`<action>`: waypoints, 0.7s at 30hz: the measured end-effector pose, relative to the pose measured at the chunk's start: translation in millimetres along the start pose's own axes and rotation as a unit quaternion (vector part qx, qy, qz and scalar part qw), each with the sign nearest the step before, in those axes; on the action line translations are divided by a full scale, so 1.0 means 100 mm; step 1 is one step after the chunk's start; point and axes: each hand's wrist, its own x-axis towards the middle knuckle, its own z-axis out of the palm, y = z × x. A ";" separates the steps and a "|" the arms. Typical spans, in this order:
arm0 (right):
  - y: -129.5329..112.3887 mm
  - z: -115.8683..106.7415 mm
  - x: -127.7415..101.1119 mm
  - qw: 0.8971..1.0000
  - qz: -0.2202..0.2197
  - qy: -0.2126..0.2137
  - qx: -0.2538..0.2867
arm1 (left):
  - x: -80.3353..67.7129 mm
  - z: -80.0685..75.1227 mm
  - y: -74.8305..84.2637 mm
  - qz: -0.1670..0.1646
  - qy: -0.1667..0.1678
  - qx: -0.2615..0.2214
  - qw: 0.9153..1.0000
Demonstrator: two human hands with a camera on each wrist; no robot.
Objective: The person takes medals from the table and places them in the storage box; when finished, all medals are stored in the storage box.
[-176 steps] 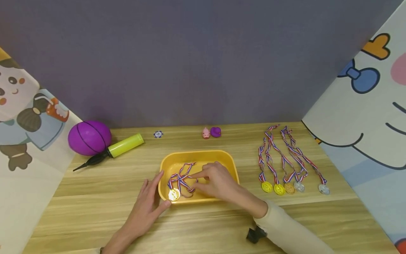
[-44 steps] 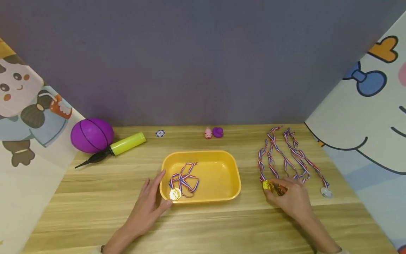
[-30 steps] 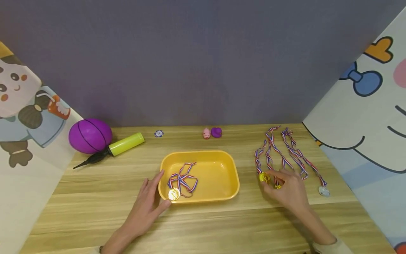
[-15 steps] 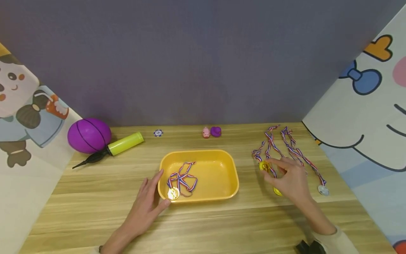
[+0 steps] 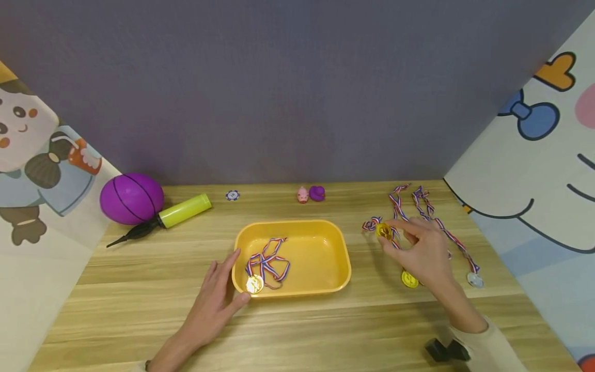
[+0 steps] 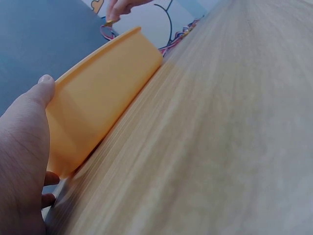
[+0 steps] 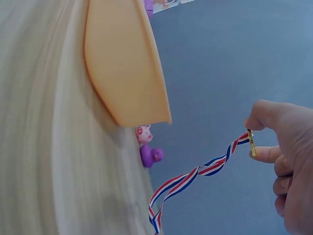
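The right hand [image 5: 425, 253] pinches a gold medal [image 5: 383, 231] between thumb and forefinger, lifted above the counter [image 5: 297, 330] to the right of the yellow tray [image 5: 332, 261], its striped ribbon [image 7: 195, 174] trailing down. The left hand [image 5: 215, 297] rests with relaxed fingers against the tray's left wall, thumb at the near corner. Inside the tray lies another medal [image 5: 254, 284], and more medals [image 5: 410, 279] lie on the counter by the right hand.
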 end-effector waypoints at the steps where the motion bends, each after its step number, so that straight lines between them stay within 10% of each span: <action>1: -0.01 0.00 0.01 1.000 -0.003 0.001 0.001 | 0.00 0.00 0.00 -0.001 0.000 0.000 1.000; 21: -0.20 -0.08 0.39 0.994 -0.001 0.080 0.077 | 0.00 0.00 0.01 0.003 0.002 0.001 1.000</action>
